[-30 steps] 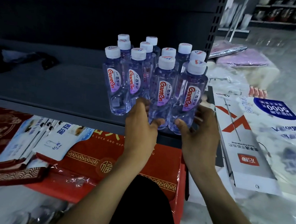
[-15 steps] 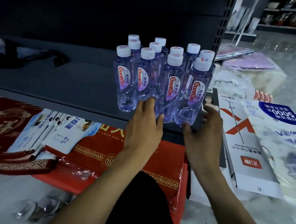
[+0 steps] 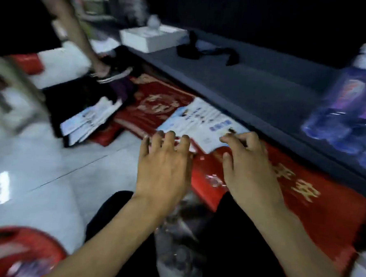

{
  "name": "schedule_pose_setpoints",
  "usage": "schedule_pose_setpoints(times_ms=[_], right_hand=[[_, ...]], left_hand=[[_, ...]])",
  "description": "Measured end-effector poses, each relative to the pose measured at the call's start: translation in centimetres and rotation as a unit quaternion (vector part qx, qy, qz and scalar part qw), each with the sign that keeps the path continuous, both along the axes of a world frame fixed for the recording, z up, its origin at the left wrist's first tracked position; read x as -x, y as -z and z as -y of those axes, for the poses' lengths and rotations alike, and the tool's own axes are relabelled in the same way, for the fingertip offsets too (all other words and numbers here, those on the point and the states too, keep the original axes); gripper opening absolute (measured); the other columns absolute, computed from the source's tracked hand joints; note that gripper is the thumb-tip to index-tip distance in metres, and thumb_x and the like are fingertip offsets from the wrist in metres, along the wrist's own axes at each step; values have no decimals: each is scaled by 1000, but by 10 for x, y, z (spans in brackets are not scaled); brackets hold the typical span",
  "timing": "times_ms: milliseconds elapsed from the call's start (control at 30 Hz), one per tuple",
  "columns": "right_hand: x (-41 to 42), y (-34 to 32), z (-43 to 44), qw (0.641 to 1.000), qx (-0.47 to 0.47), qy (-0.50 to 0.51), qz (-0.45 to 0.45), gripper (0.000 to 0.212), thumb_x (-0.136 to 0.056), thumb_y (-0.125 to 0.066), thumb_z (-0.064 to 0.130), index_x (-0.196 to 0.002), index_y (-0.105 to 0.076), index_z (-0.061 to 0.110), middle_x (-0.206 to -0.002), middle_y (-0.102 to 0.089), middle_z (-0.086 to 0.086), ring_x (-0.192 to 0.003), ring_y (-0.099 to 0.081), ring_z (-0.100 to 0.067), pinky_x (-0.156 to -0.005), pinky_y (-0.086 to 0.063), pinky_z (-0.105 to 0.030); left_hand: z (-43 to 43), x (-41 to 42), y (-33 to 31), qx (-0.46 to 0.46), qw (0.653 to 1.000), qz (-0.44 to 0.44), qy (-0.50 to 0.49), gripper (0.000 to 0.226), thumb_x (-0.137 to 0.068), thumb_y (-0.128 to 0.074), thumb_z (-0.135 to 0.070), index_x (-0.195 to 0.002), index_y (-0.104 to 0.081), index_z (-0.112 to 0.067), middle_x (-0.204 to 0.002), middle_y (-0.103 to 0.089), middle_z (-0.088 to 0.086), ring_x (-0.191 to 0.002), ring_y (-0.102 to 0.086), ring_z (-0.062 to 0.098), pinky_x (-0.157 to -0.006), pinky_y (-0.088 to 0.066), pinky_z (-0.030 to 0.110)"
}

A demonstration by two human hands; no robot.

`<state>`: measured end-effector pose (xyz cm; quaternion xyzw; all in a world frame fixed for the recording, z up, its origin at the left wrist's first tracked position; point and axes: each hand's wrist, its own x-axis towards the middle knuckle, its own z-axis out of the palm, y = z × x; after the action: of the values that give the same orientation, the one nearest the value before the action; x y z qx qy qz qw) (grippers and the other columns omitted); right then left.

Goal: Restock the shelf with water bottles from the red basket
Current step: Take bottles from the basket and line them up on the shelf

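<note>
The left hand is hovering with nothing in it, its fingers straight and a little spread. The right hand is hanging just beside it, fingers loosely curled and holding nothing. Under the fingertips of both are lying white printed leaflets on red gold-lettered flat packs.

The round red plastic basket is sitting well behind and to the left of the left fingers, near that forearm. What it is holding is too blurred to tell. The clear plastic water bottles with purple labels are standing far to the right of the right fingers, on the dark grey metal shelf that is running just beyond the fingertips.

The step in hand is probably reaching to the basket for more bottles. Doing it well is meaning swinging the hands left and low, taking one bottle per hand by the body, and keeping each upright.
</note>
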<state>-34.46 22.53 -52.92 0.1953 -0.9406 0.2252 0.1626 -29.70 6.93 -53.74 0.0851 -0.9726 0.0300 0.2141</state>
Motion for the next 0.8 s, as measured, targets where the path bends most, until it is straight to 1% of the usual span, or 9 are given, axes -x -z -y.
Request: schedule_pose_setpoints(times_ms=[67,133,300,367,433,567,633,733,800], right_hand=[[-9,-1,50,996,-23,-81,9,34,-92,-56,13,-126,-60,17,-120,-47,-7,-111,-50,-29,-91,-50,-42],[-25,-2,99,987,-30,-161,7,34,-91,-55,12,-125,-60,13,-117,-48,-9,-107,-51,-31,-88,-50,-44],[-87,2,212,937,-46,-345,24,38,-94,-53,11,-131,-58,16,-119,-47,-9,-109,-52,-31,-90,-49,-46],[-120,8,250,911,-58,-408,34,37,-93,-54,12,-129,-60,17,-119,-48,-7,-111,-52,-31,-89,-51,-46],[-154,16,283,881,-74,-465,41,36,-93,-53,13,-128,-61,18,-119,-48,-6,-113,-51,-29,-89,-51,-44],[-215,32,334,820,-135,-552,64,34,-96,-48,19,-129,-56,19,-120,-47,-3,-114,-49,-24,-90,-51,-40],[-239,41,354,795,-165,-578,85,34,-98,-46,20,-130,-56,20,-121,-47,-2,-114,-49,-22,-90,-50,-39],[-265,62,380,766,-217,-595,112,35,-96,-54,22,-130,-56,20,-122,-49,-3,-115,-50,-23,-95,-48,-40],[-275,81,395,750,-260,-592,138,40,-92,-61,22,-132,-55,18,-122,-49,-6,-114,-52,-25,-95,-49,-41]], left_hand=[[45,-31,2,-5,997,3,-75,34,-88,-57,-31,-117,-61,-14,-114,-63,12,-106,-57,37,-94,-44,50],[84,-66,5,-7,989,11,-145,34,-87,-55,-32,-114,-62,-14,-110,-64,12,-102,-58,37,-92,-46,47],[164,-179,19,-15,951,31,-307,34,-87,-48,-30,-114,-62,-13,-112,-65,13,-109,-59,39,-93,-46,48],[184,-227,28,-25,925,69,-372,34,-86,-43,-29,-111,-61,-16,-108,-66,12,-105,-60,38,-89,-47,46],[197,-274,40,-51,896,102,-428,33,-84,-43,-30,-110,-61,-19,-104,-65,11,-101,-59,37,-87,-46,45],[208,-356,73,-123,834,151,-515,36,-95,-48,-36,-126,-54,-18,-121,-61,10,-112,-56,31,-93,-46,44],[211,-385,93,-163,807,164,-544,38,-97,-47,-36,-129,-51,-16,-125,-60,11,-113,-56,29,-96,-47,43],[217,-415,134,-253,757,188,-572,36,-98,-46,-35,-126,-50,-13,-123,-59,12,-111,-57,29,-94,-51,44],[220,-427,164,-349,712,189,-579,32,-99,-47,-32,-124,-50,-13,-118,-59,12,-105,-58,28,-88,-53,45]])
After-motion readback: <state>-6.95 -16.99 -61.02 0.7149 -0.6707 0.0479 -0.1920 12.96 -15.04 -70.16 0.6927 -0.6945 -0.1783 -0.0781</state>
